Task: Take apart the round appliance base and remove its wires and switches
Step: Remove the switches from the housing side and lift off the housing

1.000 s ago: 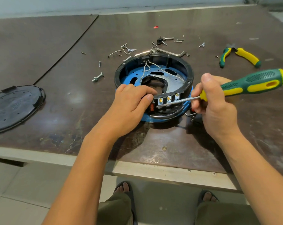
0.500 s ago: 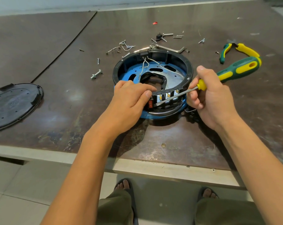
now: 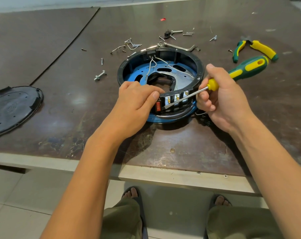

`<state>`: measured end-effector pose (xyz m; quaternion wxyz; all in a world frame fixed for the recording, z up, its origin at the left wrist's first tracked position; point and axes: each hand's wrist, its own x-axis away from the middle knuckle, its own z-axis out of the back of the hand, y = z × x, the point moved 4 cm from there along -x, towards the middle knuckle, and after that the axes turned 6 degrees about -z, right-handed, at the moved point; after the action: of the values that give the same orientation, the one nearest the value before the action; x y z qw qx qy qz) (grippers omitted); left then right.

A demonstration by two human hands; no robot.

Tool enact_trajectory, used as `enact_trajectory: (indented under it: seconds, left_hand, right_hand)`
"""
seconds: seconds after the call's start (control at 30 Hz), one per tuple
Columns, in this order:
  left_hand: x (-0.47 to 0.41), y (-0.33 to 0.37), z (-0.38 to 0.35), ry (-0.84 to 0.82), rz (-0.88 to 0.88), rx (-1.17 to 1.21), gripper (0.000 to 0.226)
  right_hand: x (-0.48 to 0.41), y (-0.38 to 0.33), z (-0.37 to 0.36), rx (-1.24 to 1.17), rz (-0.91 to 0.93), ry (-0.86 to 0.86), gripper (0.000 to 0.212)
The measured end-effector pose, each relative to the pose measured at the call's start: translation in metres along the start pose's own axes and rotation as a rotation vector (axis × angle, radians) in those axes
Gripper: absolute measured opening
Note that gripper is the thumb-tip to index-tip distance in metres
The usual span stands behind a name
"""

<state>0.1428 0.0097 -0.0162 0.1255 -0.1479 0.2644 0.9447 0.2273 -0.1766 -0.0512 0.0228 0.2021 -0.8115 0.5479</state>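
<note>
The round appliance base (image 3: 200,66), a black ring over a blue plate, lies open on the table. White wires (image 3: 150,66) run from its far wall across the plate. On its near wall sits a red switch (image 3: 158,106) beside brass terminals (image 3: 177,98). My left hand (image 3: 137,104) grips the near-left rim, thumb next to the switch. My right hand (image 3: 222,99) holds a green and yellow screwdriver (image 3: 246,69); its flat tip lies against the wall just right of the red switch.
A black round cover (image 3: 13,107) lies at the table's left edge. Several loose screws (image 3: 129,44), a bolt (image 3: 100,75) and a bent metal bracket (image 3: 180,47) are scattered behind the base. Green and yellow pliers (image 3: 255,49) lie at the back right. The table's front edge (image 3: 146,175) is close to me.
The screwdriver handle has swung down and away from me, toward the pliers, while its tip stays by the red switch. My left hand keeps its grip on the rim.
</note>
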Motion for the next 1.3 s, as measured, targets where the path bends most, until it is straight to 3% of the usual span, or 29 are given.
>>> enact_trajectory:
  seconds: [0.3,1.1,1.3]
  left_hand:
    - [0.0,-0.001,0.001,-0.014,-0.034,-0.008,0.043]
    - [0.002,-0.004,0.0,0.036,-0.033,0.049,0.032]
    - [0.003,-0.005,-0.002,0.036,-0.011,0.041,0.036]
  right_hand:
    - [0.005,-0.004,-0.003,-0.089,0.132,-0.059,0.041]
    - [-0.004,-0.002,-0.012,-0.092,-0.162,-0.02,0.037]
    - [-0.002,-0.002,-0.01,-0.125,-0.117,-0.045,0.038]
